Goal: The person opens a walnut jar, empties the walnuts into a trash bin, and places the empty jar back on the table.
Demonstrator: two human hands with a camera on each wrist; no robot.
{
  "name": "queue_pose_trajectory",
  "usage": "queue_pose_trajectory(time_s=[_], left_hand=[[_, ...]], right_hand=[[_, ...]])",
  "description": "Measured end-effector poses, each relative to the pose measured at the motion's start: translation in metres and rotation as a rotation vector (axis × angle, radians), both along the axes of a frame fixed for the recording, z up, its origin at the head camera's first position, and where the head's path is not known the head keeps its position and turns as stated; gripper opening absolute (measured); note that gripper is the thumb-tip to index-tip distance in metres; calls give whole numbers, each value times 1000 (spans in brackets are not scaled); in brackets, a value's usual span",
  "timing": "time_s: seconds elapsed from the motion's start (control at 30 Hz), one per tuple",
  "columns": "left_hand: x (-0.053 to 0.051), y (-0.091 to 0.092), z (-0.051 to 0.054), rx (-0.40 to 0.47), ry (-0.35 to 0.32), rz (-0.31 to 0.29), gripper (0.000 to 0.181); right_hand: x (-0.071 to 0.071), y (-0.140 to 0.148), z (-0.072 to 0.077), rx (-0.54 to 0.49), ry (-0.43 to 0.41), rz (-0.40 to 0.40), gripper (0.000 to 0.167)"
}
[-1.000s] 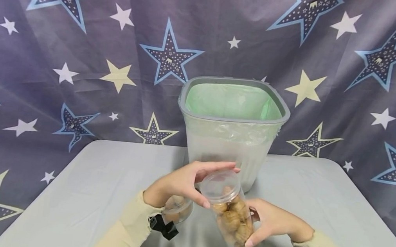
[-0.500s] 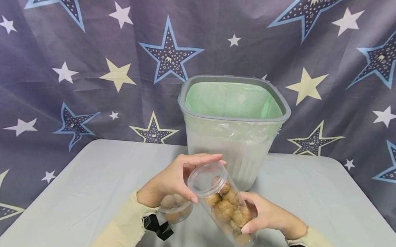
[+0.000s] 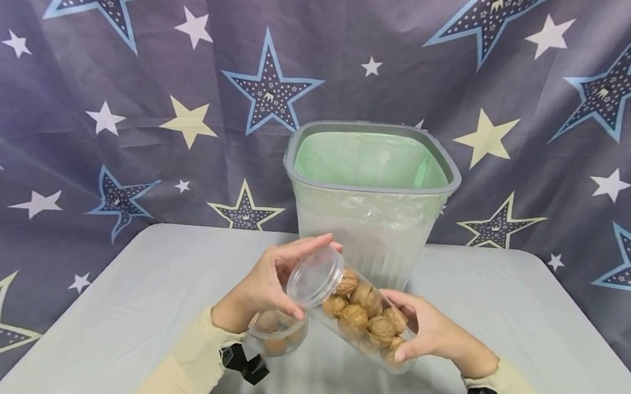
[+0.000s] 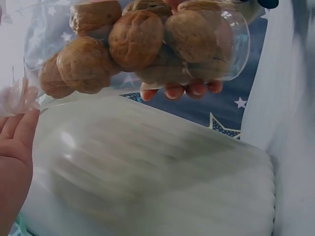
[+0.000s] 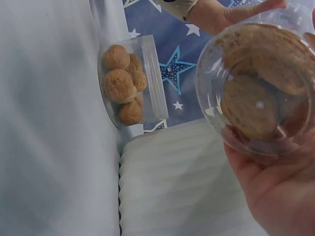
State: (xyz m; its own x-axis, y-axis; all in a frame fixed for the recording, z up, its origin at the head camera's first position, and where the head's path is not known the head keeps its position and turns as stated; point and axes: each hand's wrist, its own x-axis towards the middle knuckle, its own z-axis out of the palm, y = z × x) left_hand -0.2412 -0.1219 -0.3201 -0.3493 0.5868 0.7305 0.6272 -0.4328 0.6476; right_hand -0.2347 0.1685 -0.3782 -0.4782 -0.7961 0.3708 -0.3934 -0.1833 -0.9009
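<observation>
A clear plastic jar (image 3: 363,320) of walnuts is held tilted above the table, its clear lid (image 3: 316,277) up and to the left. My left hand (image 3: 262,286) grips the lid end between thumb and fingers. Near the base, my right hand (image 3: 435,336) holds the jar's body, thumb in front and fingers behind. In the left wrist view, several walnuts (image 4: 135,42) lie inside the jar, and its round base (image 5: 256,98) faces the right wrist camera. Partly hidden by my left hand and wrist, a second clear jar (image 3: 283,338) of walnuts stands on the table.
Just behind my hands stands a tall whitish bin (image 3: 366,226) with a grey rim (image 3: 372,190) and a pale green liner (image 3: 353,153). The table (image 3: 186,254) has a light grey cover. A star-patterned curtain (image 3: 151,82) hangs behind it.
The jar has tipped further toward horizontal, its lid end moving left and its base rising. My left hand has shifted left with the lid; both hands keep their hold.
</observation>
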Motion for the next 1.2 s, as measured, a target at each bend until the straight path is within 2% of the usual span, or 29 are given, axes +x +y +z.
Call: queue_pose_trajectory(time_s=[0.27,0.6,0.87,1.2], left_hand=[[-2,-5,-8,29,3,-12,91],[8,-6,-8,8,-34,-5,92],[9,-3,-12,9,-44,24,90],[11,-1,-16,10,-98,47,87]], right_hand=[[5,-2,2,-27,66,-83,65],[9,-2,7,-6,118,-123,66],[8,-2,2,-5,120,-149,64],[7,-2,-2,-3,120,-149,62]])
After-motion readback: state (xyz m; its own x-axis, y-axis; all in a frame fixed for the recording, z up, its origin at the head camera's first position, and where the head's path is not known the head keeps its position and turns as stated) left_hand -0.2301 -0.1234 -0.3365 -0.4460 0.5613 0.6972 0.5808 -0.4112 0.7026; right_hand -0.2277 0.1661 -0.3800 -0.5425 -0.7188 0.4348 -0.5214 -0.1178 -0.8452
